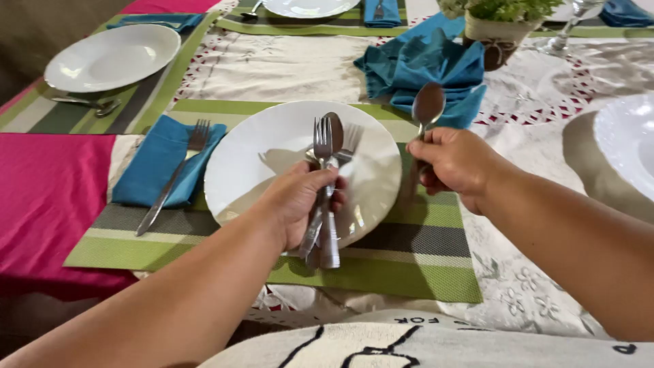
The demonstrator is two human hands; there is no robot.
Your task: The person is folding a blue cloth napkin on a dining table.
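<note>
Laid for a meal: a bench (286, 65) under a pale embroidered cloth with a pink runner down one side, set with green striped placemats. Nearest, the left hand (296, 204), its grip closed around a bundle of cutlery (325, 184) — forks and at least one spoon, exact count hard to tell — held upright over the white plate (262, 160) on the closest placemat (409, 262). Just to the right, the right hand (453, 163), grip closed on the handle of a single spoon (428, 108), bowl up, raised above the placemat's right edge beside the plate and not yet touching it. Judged from this: best laid parallel to the plate rim on the bare strip of mat, handle toward the near edge, lowered flat rather than dropped, with the bundle in the other hand kept tight and clear of the plate so nothing slips or clinks. Left of the plate, a folded blue napkin (160, 163) with a fork (178, 174) lying on it. Beyond the plate, a crumpled blue napkin (422, 65). Farther left, a second white plate (112, 56) with cutlery beside it; farther right, a potted plant (501, 31), a glass stem, and part of another plate (630, 140).
</note>
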